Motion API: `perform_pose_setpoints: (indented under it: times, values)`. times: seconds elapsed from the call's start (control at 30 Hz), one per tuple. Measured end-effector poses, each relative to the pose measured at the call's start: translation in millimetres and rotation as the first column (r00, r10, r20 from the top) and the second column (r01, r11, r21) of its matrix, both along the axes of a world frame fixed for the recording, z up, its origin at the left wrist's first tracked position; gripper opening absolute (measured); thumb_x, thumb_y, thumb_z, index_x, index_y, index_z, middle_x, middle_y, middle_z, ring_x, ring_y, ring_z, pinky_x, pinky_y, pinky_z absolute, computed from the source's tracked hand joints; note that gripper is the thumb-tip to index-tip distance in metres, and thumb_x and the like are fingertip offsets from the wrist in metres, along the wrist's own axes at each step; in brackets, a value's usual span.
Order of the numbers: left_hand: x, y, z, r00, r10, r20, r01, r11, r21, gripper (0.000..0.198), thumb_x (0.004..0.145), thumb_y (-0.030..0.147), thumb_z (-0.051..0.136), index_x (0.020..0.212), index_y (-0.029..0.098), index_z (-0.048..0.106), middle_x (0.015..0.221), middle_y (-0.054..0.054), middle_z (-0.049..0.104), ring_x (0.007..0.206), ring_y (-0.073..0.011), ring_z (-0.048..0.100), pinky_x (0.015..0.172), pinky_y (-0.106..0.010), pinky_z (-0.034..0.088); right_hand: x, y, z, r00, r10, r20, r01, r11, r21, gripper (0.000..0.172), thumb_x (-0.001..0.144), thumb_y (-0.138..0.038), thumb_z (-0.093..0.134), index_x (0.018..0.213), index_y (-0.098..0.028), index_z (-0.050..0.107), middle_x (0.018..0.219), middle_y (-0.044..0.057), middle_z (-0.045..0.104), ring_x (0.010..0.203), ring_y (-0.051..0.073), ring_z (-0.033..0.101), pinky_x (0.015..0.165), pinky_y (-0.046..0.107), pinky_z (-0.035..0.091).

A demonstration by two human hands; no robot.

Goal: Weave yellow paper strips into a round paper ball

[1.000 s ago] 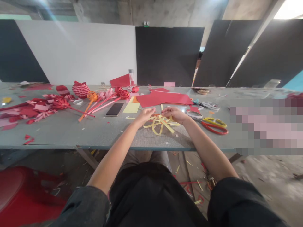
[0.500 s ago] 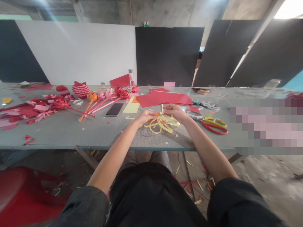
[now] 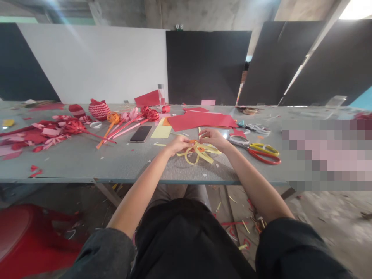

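Note:
A flower-like shape of yellow paper strips (image 3: 207, 157) with small orange centre pieces lies on the table in front of me. Its loops spread toward the near edge. My left hand (image 3: 179, 145) is closed in a pinch on the left side of this paper flower, by an orange piece. My right hand (image 3: 215, 138) hovers over the flower's far right side, fingers bent and loosely apart, with no firm grip visible. Part of the strips is hidden by the fingers.
Scissors (image 3: 264, 154) with yellow and red handles lie right of my hands. Red paper sheets (image 3: 197, 121) are behind them. At left are a phone (image 3: 141, 134), paper flowers on sticks (image 3: 125, 131) and a red-pink paper heap (image 3: 49, 133). A red stool (image 3: 20, 236) stands lower left.
The fingers of my right hand have loosened from a yellow strip and lifted slightly. That strip now bends over toward my left hand, which has kept its pinch.

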State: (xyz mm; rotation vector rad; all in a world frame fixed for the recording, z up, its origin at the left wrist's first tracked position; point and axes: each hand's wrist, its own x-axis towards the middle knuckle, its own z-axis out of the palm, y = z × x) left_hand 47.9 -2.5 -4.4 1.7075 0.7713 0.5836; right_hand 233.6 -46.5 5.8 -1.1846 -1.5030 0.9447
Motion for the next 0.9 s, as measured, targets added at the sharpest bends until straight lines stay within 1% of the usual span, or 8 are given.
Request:
perform_pose_setpoints:
  times: [0.23,0.37,0.57,0.77,0.9]
  values:
    - [0.1,-1.5,1.9,1.0,0.0,-0.024,0.001,1.0,0.028,0.016,0.073,0.023,0.063,0.082,0.011,0.068,0.072,-0.006,0.068,0.061,-0.0107,0.059,0.055,-0.02,0.041,-2.3,-0.5,0.4,1.0,-0.024,-0.003,0.024,1.0,-0.008,0.023,0.06,-0.008,0.066,0.078,-0.018,0.057,0.06,-0.002,0.063,0.061,0.012,0.061,0.061,0.024,0.047]
    - [0.1,-0.9,1.1,0.999,-0.007,-0.039,0.009,0.999,0.043,0.018,0.073,0.025,0.064,0.083,0.011,0.068,0.072,-0.007,0.068,0.058,-0.0106,0.058,0.052,-0.02,0.04,-1.1,1.7,-1.7,1.0,-0.013,0.01,0.014,1.0,-0.02,0.024,0.058,-0.01,0.067,0.079,-0.018,0.057,0.061,-0.002,0.063,0.06,0.012,0.061,0.058,0.023,0.047]
    - [0.7,-0.7,0.7,0.999,-0.016,-0.031,0.017,0.999,0.039,0.018,0.073,0.025,0.064,0.082,0.011,0.068,0.072,-0.007,0.068,0.055,-0.0095,0.056,0.052,-0.02,0.039,-0.5,2.6,-2.7,0.999,-0.016,0.037,0.017,1.0,-0.022,0.025,0.057,-0.015,0.069,0.079,-0.018,0.057,0.062,-0.002,0.062,0.06,0.013,0.06,0.058,0.025,0.046]
    - [0.8,-0.5,0.8,0.999,-0.034,-0.03,0.035,0.997,0.064,0.019,0.072,0.026,0.065,0.081,0.011,0.068,0.072,-0.007,0.068,0.055,-0.0096,0.056,0.051,-0.02,0.039,-1.1,3.1,-2.7,0.998,-0.021,0.057,0.022,1.0,-0.021,0.024,0.057,-0.016,0.068,0.078,-0.018,0.057,0.061,-0.002,0.062,0.06,0.012,0.059,0.059,0.025,0.046]
    - [0.5,-1.0,0.8,0.999,-0.024,-0.026,0.025,0.999,0.039,0.018,0.073,0.025,0.064,0.082,0.01,0.068,0.072,-0.007,0.068,0.055,-0.0097,0.056,0.052,-0.02,0.039,-1.4,3.7,-2.6,0.999,-0.02,0.046,0.02,1.0,-0.005,0.022,0.056,-0.017,0.068,0.075,-0.018,0.057,0.06,-0.003,0.061,0.06,0.012,0.059,0.06,0.025,0.046]
